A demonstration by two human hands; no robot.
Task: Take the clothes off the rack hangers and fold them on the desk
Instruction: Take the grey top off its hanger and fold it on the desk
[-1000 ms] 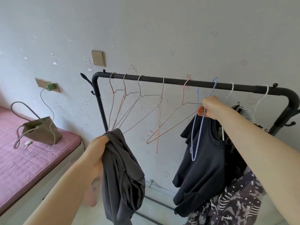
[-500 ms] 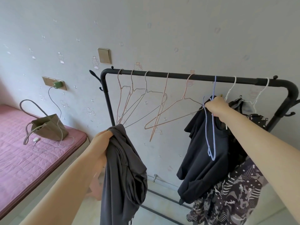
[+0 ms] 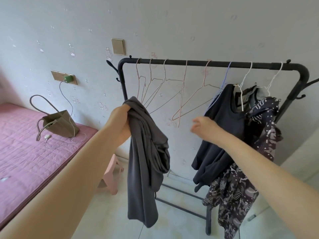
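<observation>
the left hand (image 3: 120, 121) is closed around the bunched top of a grey garment (image 3: 146, 161), which hangs free below the fist, clear of the floor. the right hand (image 3: 202, 126) is loosely open and holds nothing; it hovers in front of the rack (image 3: 189, 62), just beside the black top (image 3: 222, 128) that hangs on a white hanger (image 3: 245, 80). a patterned dress (image 3: 259, 152) hangs to the right of it, touching the black top. several bare hangers (image 3: 172, 87) hang on the left part of the bar.

the step in hand looks like carrying the grey garment to the desk, which is not in view. to do it well, grip near the collar or shoulders rather than a bunched wad, so it opens flat for folding. if the black top comes next, lift its hanger by the hook, off the bar, so the dress is not dragged along with it.
</observation>
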